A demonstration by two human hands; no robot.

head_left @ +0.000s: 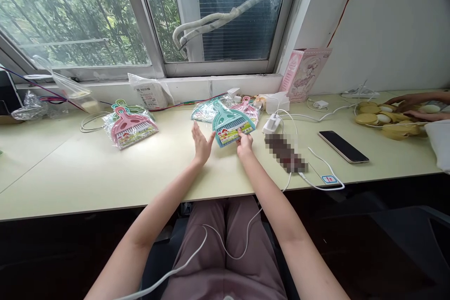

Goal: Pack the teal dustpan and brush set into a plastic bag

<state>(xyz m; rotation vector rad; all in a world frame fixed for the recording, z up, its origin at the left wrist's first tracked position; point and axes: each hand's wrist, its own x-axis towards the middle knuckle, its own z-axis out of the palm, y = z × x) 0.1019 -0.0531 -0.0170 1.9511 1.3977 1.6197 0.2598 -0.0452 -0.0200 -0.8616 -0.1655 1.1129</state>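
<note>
A teal dustpan and brush set [225, 119] with a printed label is held tilted above the table by my right hand [244, 144], its thumb on the label at the lower right edge. My left hand [202, 143] is open beside the set's left edge, fingers stretched upward; I cannot tell whether its thumb touches the set. Just behind lie a wrapped teal set [201, 111] and a wrapped pink set [247, 108], both partly hidden. Farther left, a pink dustpan set [131, 126] in clear wrap rests on a small stack, with green and teal handles showing behind it.
A white charger plug [272, 123] with cables, a blurred-out object [285, 152] and a black phone [343, 147] lie to the right. A pink box [305, 74] leans by the window corner. At far right, another person's hands [411, 100] touch yellow items [397, 131].
</note>
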